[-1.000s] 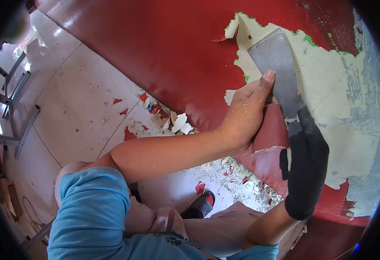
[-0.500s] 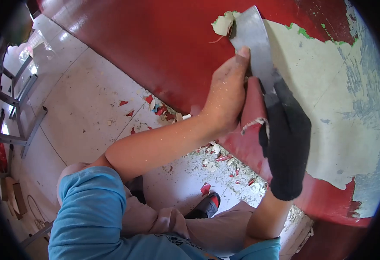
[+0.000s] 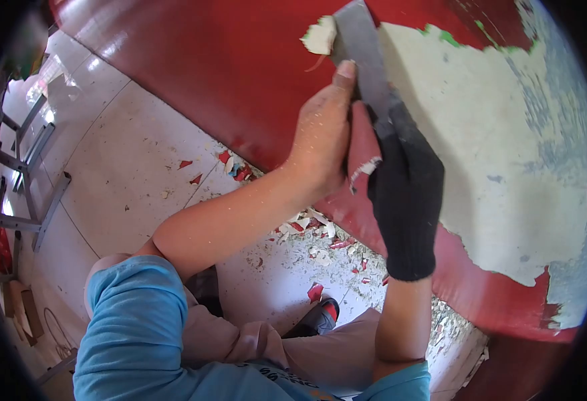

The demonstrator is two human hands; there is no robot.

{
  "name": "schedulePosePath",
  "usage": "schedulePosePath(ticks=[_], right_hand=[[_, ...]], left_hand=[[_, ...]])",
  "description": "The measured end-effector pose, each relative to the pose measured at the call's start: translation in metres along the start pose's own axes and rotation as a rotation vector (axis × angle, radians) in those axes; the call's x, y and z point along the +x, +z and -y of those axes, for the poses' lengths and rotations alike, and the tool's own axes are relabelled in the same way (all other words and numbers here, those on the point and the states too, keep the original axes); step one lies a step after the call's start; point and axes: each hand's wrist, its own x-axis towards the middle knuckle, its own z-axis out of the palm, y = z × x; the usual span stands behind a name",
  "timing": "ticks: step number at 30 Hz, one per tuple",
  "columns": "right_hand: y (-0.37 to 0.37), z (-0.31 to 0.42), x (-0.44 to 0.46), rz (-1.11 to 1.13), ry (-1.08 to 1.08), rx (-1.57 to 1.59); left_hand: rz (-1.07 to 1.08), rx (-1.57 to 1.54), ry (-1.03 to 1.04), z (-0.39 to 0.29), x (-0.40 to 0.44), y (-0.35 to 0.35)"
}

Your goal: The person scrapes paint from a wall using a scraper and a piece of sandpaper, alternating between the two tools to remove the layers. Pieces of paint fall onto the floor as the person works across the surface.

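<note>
My black-gloved right hand is closed around the lower end of a wide metal scraper, whose handle is hidden. My bare left hand is closed on the scraper's left side, thumb on the blade, its other fingers hidden. The blade lies along the border between red coating and a pale exposed patch. A pale flake curls up left of the blade's far end. Between my hands hangs a loose red strip with a torn, whitish end; what holds it is unclear.
Red and pale chips litter the tiled floor below the red surface's edge. My shoe stands among them. A metal-legged frame stands at the left, near a cardboard piece. Grey streaks mark the patch's right side.
Both hands and the scraper have shifted left and slightly up in the view, the gloved hand most. The view itself has moved slightly. Both hands keep their hold.
</note>
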Motion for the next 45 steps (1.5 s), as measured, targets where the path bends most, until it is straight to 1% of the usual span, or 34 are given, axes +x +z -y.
schedulePosePath(ticks=[1, 2, 3, 5, 6, 7, 9, 10, 11, 12, 13, 14, 16, 17, 19, 21, 22, 23, 25, 27, 29, 30, 31, 32, 33, 35, 36, 37, 39, 40, 42, 43, 44, 45], right_hand=[[-0.002, 0.003, 0.0, 0.025, 0.105, 0.129], [-0.005, 0.007, -0.002, 0.093, 0.245, 0.242], [-0.009, 0.008, -0.003, 0.086, 0.239, 0.252], [-0.012, 0.011, -0.007, 0.128, 0.209, 0.322], [-0.009, 0.002, -0.009, 0.0, 0.013, 0.17], [-0.006, -0.003, -0.011, 0.002, 0.005, 0.178], [0.0, -0.009, -0.012, 0.032, -0.098, 0.051], [0.006, -0.01, -0.009, 0.039, -0.107, 0.047], [0.013, -0.009, -0.006, -0.029, -0.07, 0.089], [0.021, -0.008, -0.003, -0.1, -0.031, 0.134], [0.025, -0.008, -0.003, -0.093, -0.026, 0.136], [0.029, -0.009, -0.004, -0.095, -0.013, 0.151], [0.03, -0.006, 0.0, -0.103, 0.002, 0.16], [0.027, 0.0, 0.005, -0.076, -0.042, 0.171], [0.027, 0.011, 0.012, -0.061, -0.08, 0.186], [0.038, 0.024, 0.027, -0.007, 0.048, 0.398], [0.051, 0.019, 0.038, -0.146, -0.23, 0.28], [0.052, 0.016, 0.039, -0.158, -0.228, 0.282], [0.049, 0.019, 0.039, 0.153, -0.229, 0.275], [0.038, 0.019, 0.036, 0.2, -0.224, 0.258], [0.034, 0.012, 0.032, 0.17, -0.211, 0.287], [0.023, 0.008, 0.028, 0.252, -0.148, 0.192], [0.014, 0.009, 0.024, 0.264, -0.147, 0.181], [0.004, 0.014, 0.02, 0.223, -0.088, 0.162], [-0.007, 0.019, 0.016, 0.185, -0.03, 0.143], [-0.031, 0.035, 0.011, 0.165, 0.104, 0.067], [-0.042, 0.039, 0.006, 0.164, 0.212, -0.013], [-0.05, 0.044, 0.004, 0.175, 0.207, -0.026], [-0.06, 0.05, 0.001, 0.185, 0.265, -0.231], [-0.062, 0.05, 0.001, 0.193, 0.2, -0.296], [-0.069, 0.045, -0.004, 0.174, 0.188, -0.285], [-0.07, 0.044, -0.007, 0.158, 0.176, -0.273], [-0.07, 0.049, -0.008, 0.151, 0.24, -0.285], [-0.071, 0.049, -0.006, 0.16, 0.242, -0.288]], left_hand=[[0.017, -0.014, 0.032, 0.002, -0.001, 0.003], [-0.017, -0.038, 0.041, 0.003, -0.005, 0.007], [-0.012, -0.026, 0.046, 0.006, -0.007, 0.011], [-0.077, 0.005, 0.072, 0.009, -0.013, 0.015], [-0.086, 0.011, 0.088, 0.013, -0.013, 0.017], [-0.087, 0.017, 0.098, 0.01, -0.014, 0.014], [-0.074, 0.099, 0.033, 0.004, -0.014, 0.008], [-0.045, 0.075, 0.034, -0.003, -0.011, 0.006], [-0.049, 0.069, 0.043, -0.007, -0.01, 0.004], [-0.075, 0.138, 0.014, -0.012, -0.01, 0.001], [-0.107, 0.207, -0.025, -0.014, -0.01, -0.001], [-0.111, 0.208, -0.032, -0.014, -0.01, -0.002], [-0.177, 0.194, 0.033, -0.014, -0.008, -0.001], [-0.175, 0.193, 0.029, -0.014, -0.006, -0.001], [-0.067, -0.034, 0.164, -0.016, -0.002, 0.0], [-0.074, -0.055, 0.176, -0.029, -0.001, -0.003], [-0.087, -0.093, 0.177, -0.036, -0.001, -0.006], [-0.1, -0.134, 0.173, -0.043, -0.002, -0.01], [-0.101, -0.107, 0.151, -0.049, -0.004, -0.019], [-0.358, -0.156, 0.177, -0.052, -0.005, -0.022], [-0.364, -0.178, 0.154, -0.052, -0.013, -0.011], [-0.343, -0.116, 0.165, -0.051, -0.015, -0.011], [-0.317, -0.052, 0.179, -0.048, -0.016, -0.01], [-0.373, 0.039, 0.203, -0.035, -0.013, -0.018], [-0.391, 0.345, 0.301, -0.018, -0.017, -0.022], [-0.212, 0.275, 0.19, -0.011, -0.025, -0.008], [-0.123, 0.291, 0.215, -0.009, -0.026, 0.0], [-0.034, 0.309, 0.24, -0.007, -0.026, 0.006], [0.007, 0.3, 0.203, -0.003, -0.022, 0.009], [0.046, 0.234, 0.103, -0.003, -0.022, 0.012], [0.114, 0.153, -0.075, 0.0, -0.022, 0.016], [0.108, 0.151, -0.076, 0.003, -0.022, 0.017], [0.144, 0.08, -0.122, 0.006, -0.022, 0.018], [0.179, 0.006, -0.167, 0.008, -0.022, 0.018]])
